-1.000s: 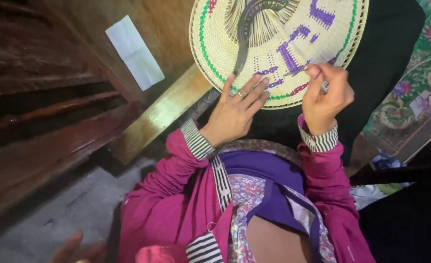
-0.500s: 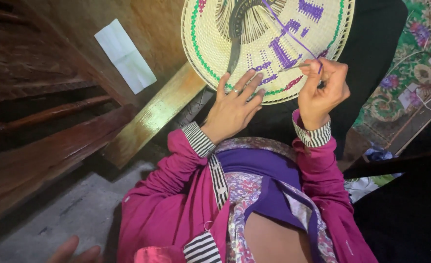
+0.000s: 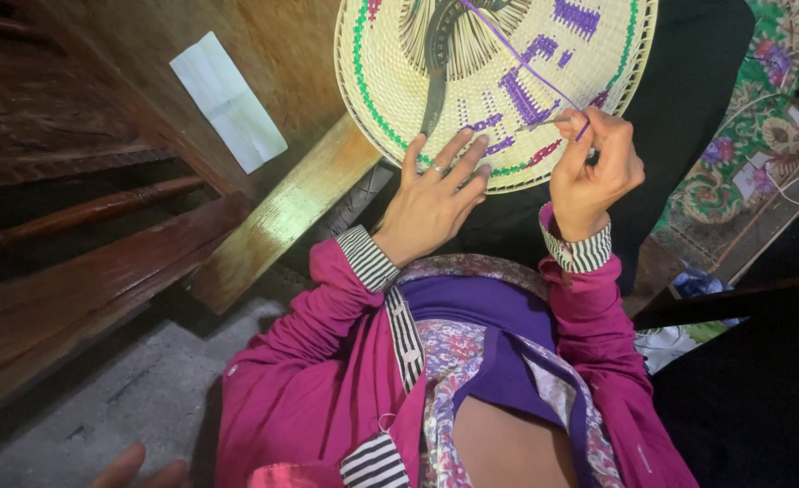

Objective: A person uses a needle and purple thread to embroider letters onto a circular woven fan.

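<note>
A round woven straw fan (image 3: pixel 390 63) is seen lying on dark cloth at the top of the view, edged with a green stitched border and worked with purple blocks. The left hand (image 3: pixel 431 194) is laid flat on the fan's lower rim, fingers spread, a ring visible on one finger; nothing is gripped by it. The right hand (image 3: pixel 594 172) is pressed together in a pinch at the fan's lower right edge, closed on a purple strand (image 3: pixel 517 59) that runs taut up and to the left across the weave. A thin pale sliver, possibly a needle or a straw strip, is seen at the fingertips; which of these it is cannot be told.

Judgement on method: the stitch would be best served by the strand being kept taut and drawn along the line of the weave, with the fan held steady under the flat hand so that the rim is not lifted.

Surroundings: a white folded paper (image 3: pixel 228 99) is fixed on the wooden wall to the left. A pale wooden beam (image 3: pixel 282 217) runs diagonally beneath the fan, with dark wooden steps (image 3: pixel 83 244) beside it. A green floral mat (image 3: pixel 761 126) lies to the right. Magenta sleeves with striped cuffs are noted. The dark central handle piece (image 3: pixel 436 63) of the fan lies close to the worked area; nothing else obstructs it.
</note>
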